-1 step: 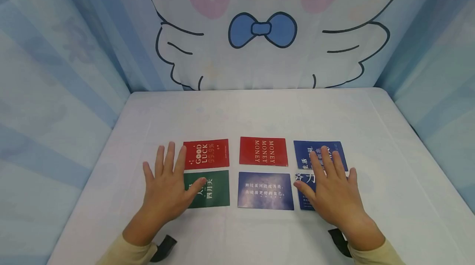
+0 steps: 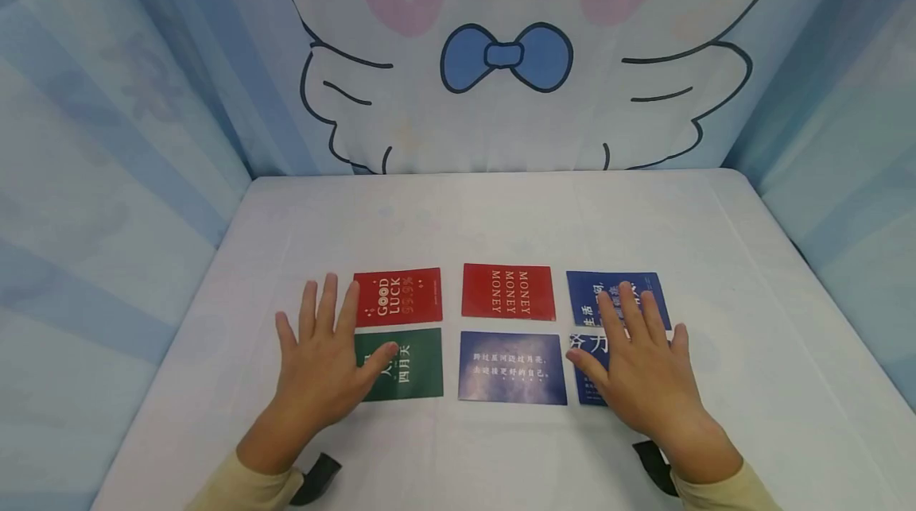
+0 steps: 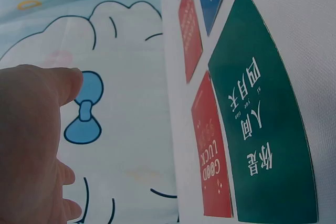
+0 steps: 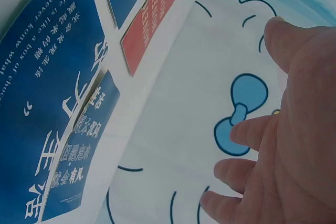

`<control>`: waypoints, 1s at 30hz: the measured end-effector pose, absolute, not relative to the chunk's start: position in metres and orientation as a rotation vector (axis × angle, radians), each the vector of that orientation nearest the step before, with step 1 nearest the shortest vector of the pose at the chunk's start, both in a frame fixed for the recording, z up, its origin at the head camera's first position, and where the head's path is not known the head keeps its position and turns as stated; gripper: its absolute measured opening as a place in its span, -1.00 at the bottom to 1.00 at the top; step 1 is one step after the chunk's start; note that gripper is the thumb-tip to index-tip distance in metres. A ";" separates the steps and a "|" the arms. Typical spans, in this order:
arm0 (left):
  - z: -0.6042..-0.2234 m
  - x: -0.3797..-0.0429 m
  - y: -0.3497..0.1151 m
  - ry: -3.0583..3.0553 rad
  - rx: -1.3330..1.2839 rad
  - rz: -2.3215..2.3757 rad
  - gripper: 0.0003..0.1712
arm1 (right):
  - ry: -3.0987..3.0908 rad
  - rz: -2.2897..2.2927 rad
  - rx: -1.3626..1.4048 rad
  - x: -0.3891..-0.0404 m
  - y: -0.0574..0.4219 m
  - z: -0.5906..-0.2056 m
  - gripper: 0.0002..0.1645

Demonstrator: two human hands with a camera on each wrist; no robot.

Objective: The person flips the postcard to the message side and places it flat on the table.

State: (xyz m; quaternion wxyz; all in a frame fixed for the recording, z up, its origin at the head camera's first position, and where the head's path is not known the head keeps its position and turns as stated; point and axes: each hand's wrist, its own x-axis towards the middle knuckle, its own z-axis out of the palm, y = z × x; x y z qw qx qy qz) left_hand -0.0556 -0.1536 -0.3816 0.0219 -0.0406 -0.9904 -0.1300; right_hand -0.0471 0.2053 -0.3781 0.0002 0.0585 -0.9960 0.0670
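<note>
A white table (image 2: pixel 458 217) meets a cartoon backdrop (image 2: pixel 501 133) with a blue bow (image 2: pixel 506 56). Pale blue fabric panels (image 2: pixel 107 217) flank it.

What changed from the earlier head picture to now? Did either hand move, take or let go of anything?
Nothing visibly changed. The left hand and right hand stayed spread and holding nothing, and the red cards, green card, purple card and blue cards stayed in their two rows.

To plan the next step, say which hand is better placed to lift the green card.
Left, probably: the left hand covers part of the green card, while the right hand is over two blue cards.
</note>
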 end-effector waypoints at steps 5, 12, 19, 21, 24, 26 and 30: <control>-0.381 -0.055 -0.154 -3.072 -0.125 -0.419 0.17 | -3.115 0.199 0.196 -0.046 0.204 -0.378 0.13; -0.381 -0.054 -0.159 -3.032 -0.167 -0.456 0.20 | -3.119 0.214 0.251 -0.047 0.195 -0.375 0.11; -0.385 -0.059 -0.172 -2.916 -0.379 -0.568 0.12 | -3.089 0.318 0.484 -0.061 0.178 -0.373 0.12; -0.387 -0.062 -0.177 -2.896 -0.422 -0.586 0.11 | -3.062 0.371 0.566 -0.068 0.172 -0.375 0.11; -0.390 -0.066 -0.184 -2.899 -0.463 -0.583 0.09 | -3.017 0.457 0.681 -0.079 0.162 -0.378 0.09; -0.391 -0.069 -0.189 -2.920 -0.471 -0.570 0.08 | -2.997 0.514 0.739 -0.086 0.153 -0.380 0.07; -0.394 -0.077 -0.196 -2.973 -0.447 -0.574 -0.01 | -2.985 0.576 0.794 -0.099 0.135 -0.383 0.01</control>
